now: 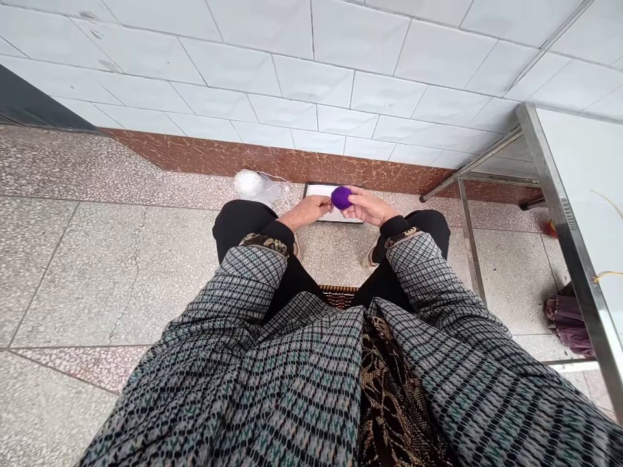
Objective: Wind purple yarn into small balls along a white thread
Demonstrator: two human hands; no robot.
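A small ball of purple yarn (341,198) is held over the space between my knees. My right hand (366,205) grips it from the right, fingers wrapped round its side. Close by on the left, my left hand (314,211) is closed in a pinch at the ball's edge; whatever lies between its fingertips is too small to make out, perhaps a strand. Below both hands a white board or shallow tray with a dark rim (320,189) rests on the floor, partly hidden by the hands.
A white yarn ball (249,184) with loose strands and clear plastic lies by the wall, left of the tray. On the right stands a metal-framed table (559,188); dark purple cloth (569,321) shows beneath it. A woven seat edge (339,297) appears between my legs.
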